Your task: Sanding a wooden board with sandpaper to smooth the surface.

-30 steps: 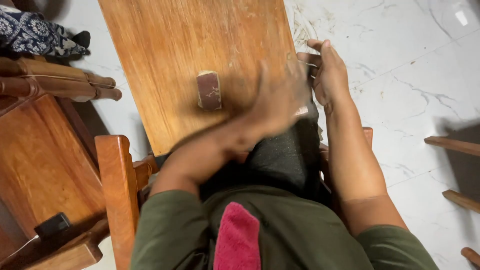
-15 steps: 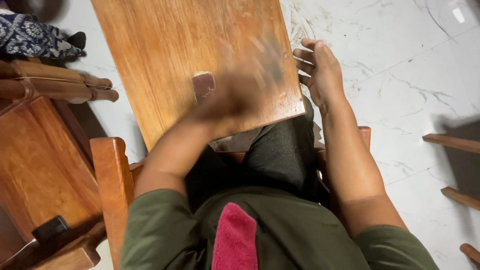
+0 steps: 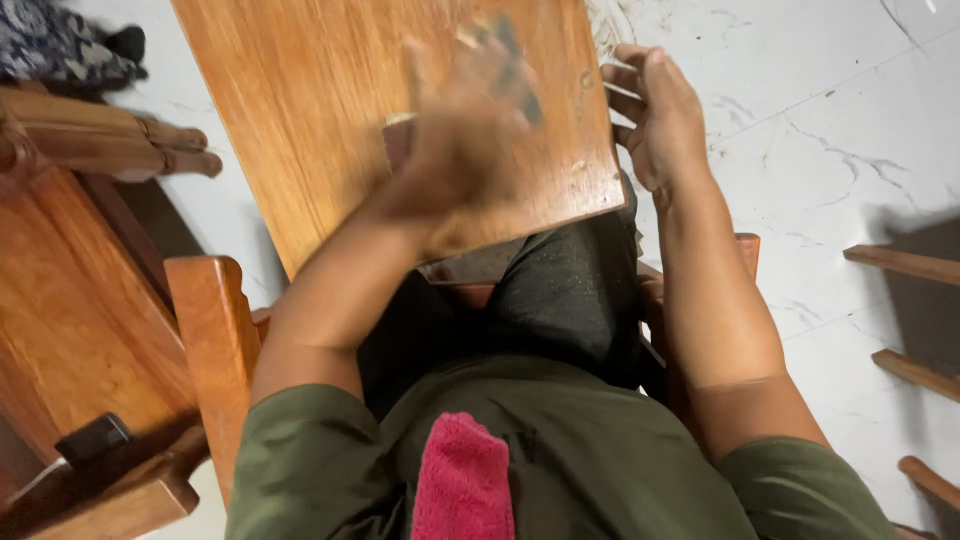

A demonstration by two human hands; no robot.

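Note:
A wide orange-brown wooden board (image 3: pixel 300 120) rests tilted across my lap, its near edge on my dark trousers. My left hand (image 3: pixel 455 150) is over the board's middle, smeared by fast motion, with a small dark sheet (image 3: pixel 515 70) pressed under its fingertips. A small brownish block (image 3: pixel 397 140) lies on the board, mostly hidden behind that hand. My right hand (image 3: pixel 660 125) grips the board's right edge, fingers curled around it.
I sit on a wooden chair whose arm (image 3: pixel 205 330) stands at my left. More wooden furniture (image 3: pixel 70 300) and turned legs (image 3: pixel 120 135) crowd the left. White marble floor (image 3: pixel 830 110) lies to the right, with wooden rungs (image 3: pixel 905 265) at the far right edge.
My left hand has swept across the board, from its right part towards the middle and then up the board. The right hand has kept its grip on the edge.

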